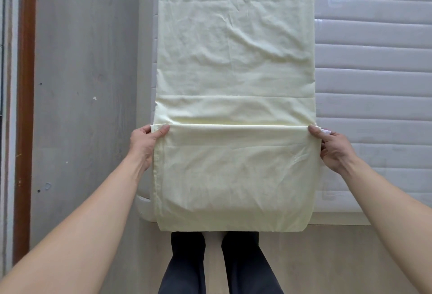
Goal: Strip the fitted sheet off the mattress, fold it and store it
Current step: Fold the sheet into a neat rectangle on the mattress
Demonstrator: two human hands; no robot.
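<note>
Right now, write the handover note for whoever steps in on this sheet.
Left hand: grips the left end of the sheet's raised fold.
Right hand: grips the right end.
Sheet: pale yellow, off the mattress, lying along it as a long strip; near end hangs over the mattress edge.
Done: stripped, folded lengthwise.
Left: fold the strip up along its length, then store it.

Folded sheet (233, 48) on bare mattress (374, 71)
</note>
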